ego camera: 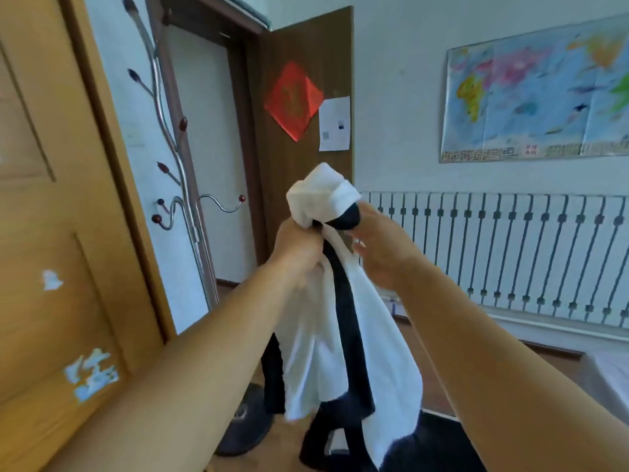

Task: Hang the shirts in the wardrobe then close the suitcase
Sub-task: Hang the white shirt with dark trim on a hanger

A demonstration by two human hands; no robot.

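While the shirt hung in the air in front of the person, both hands were up at its top end. It was a white garment with black trim, and it dropped from the hands down toward the floor. The left hand had its fingers curled round the bunched cloth just under a white fold that stood above it. The right hand was close beside it, on the other side of the cloth; its fingers reached toward a dark rounded part at the top, but whether they gripped it or only touched it, I could not tell. No hanger could be made out with certainty; the dark part might have been the shoulder of one, or only black cloth.

In my judgement the step in hand was to get the shirt onto a hanger. To do it well, the left hand should keep the collar steady while the right one spreads the shoulders evenly, so the cloth does not slide off.

To the left of the hands stood a light wooden door, perhaps of the wardrobe, and it was shut, so nothing inside was seen. Beyond it was a metal coat stand. The suitcase was not clearly in view.
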